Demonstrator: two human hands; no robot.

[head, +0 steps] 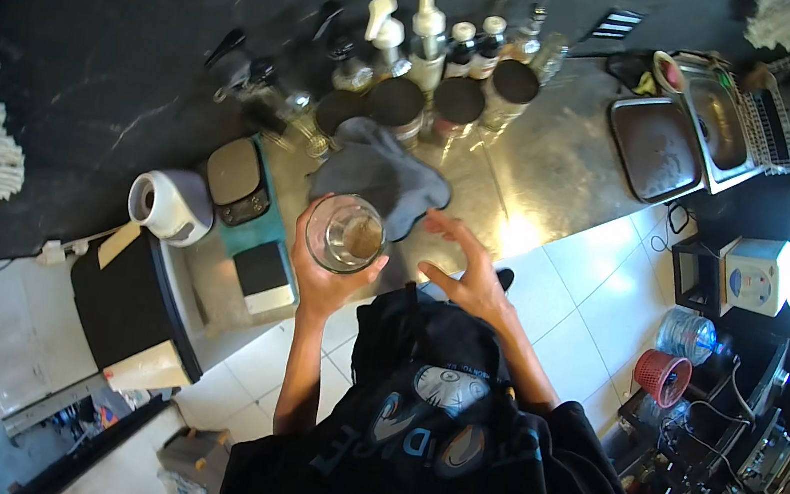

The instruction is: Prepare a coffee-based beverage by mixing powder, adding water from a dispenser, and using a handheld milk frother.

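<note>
My left hand [327, 287] is wrapped around a clear drinking glass [346, 233], seen from above at the near edge of the steel counter [564, 172]. To its right, my right hand [471, 273] hovers with its fingers apart and nothing in it, close to the lower right corner of a grey cloth [382, 173]. The cloth lies crumpled on the counter just beyond the glass. Behind it stand several dark-lidded jars [458, 104] and white-topped pump bottles [429, 32].
A small digital scale [238, 179] rests on a teal mat, left of the glass. Beside it stands a white appliance [174, 204]. A dark rectangular tray [654, 151] adjoins the sink [719, 126] at the right. A red basket [662, 378] sits behind on the right.
</note>
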